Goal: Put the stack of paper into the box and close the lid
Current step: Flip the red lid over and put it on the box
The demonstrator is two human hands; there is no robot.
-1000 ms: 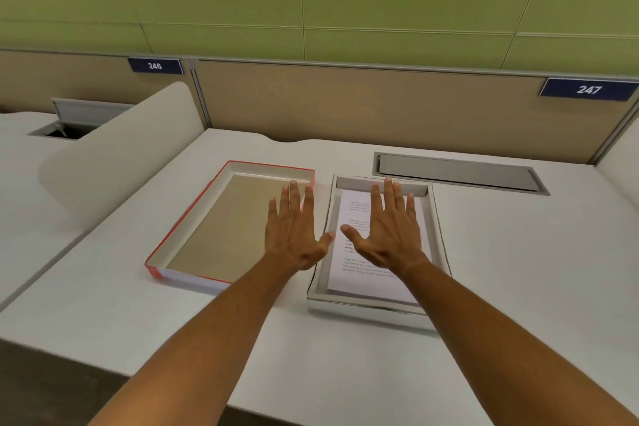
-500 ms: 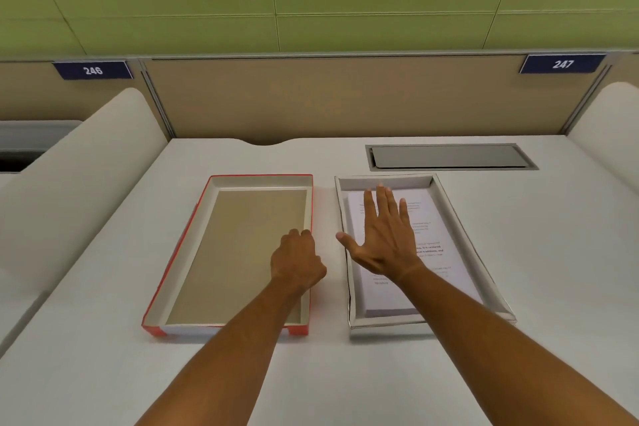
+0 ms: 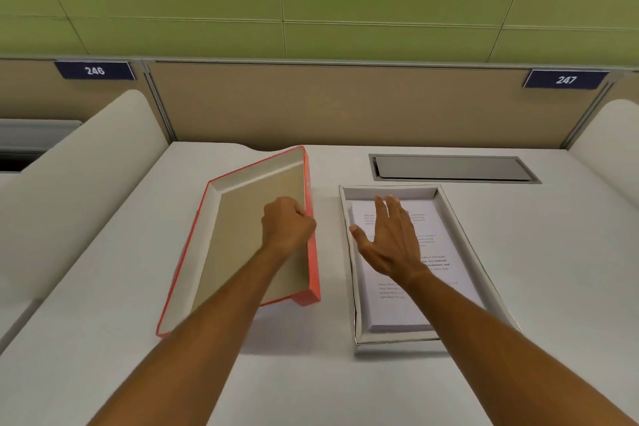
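Observation:
A white box (image 3: 461,228) lies open on the desk right of centre, with the stack of printed paper (image 3: 428,304) inside it. My right hand (image 3: 390,239) rests flat on the paper, fingers spread. Left of the box is the red-edged lid (image 3: 242,235), inside facing up. My left hand (image 3: 288,223) grips the lid's right rim and holds that side tilted up off the desk; the lid's left edge stays down.
The white desk (image 3: 311,373) has a grey cable hatch (image 3: 453,168) behind the box. A tan partition (image 3: 328,104) closes the back, and rounded white dividers (image 3: 86,162) stand at both sides.
My left hand closed on the lid's right rim and lifted that side, so the lid now tilts up. My right hand stayed flat on the paper in the box.

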